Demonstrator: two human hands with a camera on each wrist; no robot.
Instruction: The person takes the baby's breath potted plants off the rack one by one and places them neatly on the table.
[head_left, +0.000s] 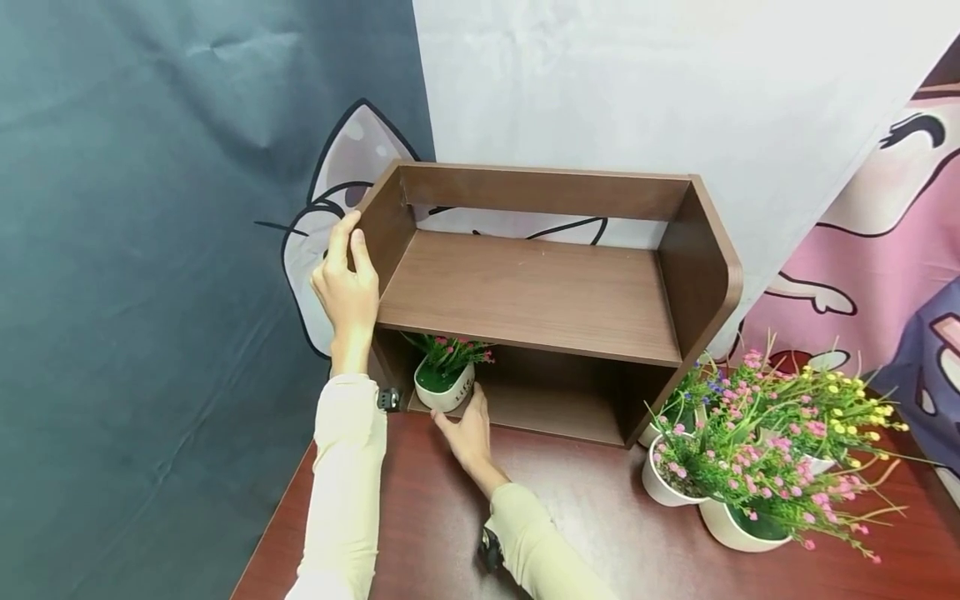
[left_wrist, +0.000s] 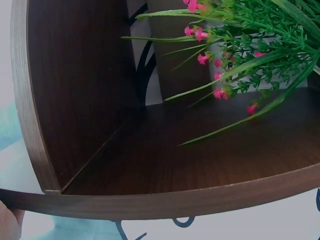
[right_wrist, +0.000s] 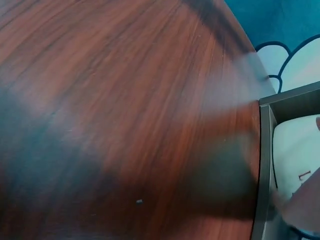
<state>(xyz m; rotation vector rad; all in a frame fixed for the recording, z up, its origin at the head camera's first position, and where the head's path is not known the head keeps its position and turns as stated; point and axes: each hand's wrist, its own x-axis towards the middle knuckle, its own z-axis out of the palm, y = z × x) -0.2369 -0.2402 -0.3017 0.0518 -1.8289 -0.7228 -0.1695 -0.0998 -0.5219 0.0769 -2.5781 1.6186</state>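
My left hand (head_left: 347, 287) rests at the left side panel of a brown two-tier wooden shelf (head_left: 525, 292), fingers pointing up near its top edge. Only a bit of that hand (left_wrist: 9, 222) shows in the left wrist view. Down in the lower compartment, at its left end, stands a white oval flowerpot (head_left: 446, 392) with green leaves and pink flowers (left_wrist: 219, 75). My right hand (head_left: 471, 427) holds this pot from the front, thumb at its near side and fingers at its right. The right wrist view shows part of the pot (right_wrist: 295, 150) beside the blurred hand (right_wrist: 305, 207).
Several potted plants with pink, yellow and blue flowers (head_left: 780, 450) stand crowded right of the shelf on the reddish-brown table (head_left: 442, 517). Behind hang a grey-blue cloth (head_left: 150, 208) and a white cloth (head_left: 637, 83) with cartoon figures.
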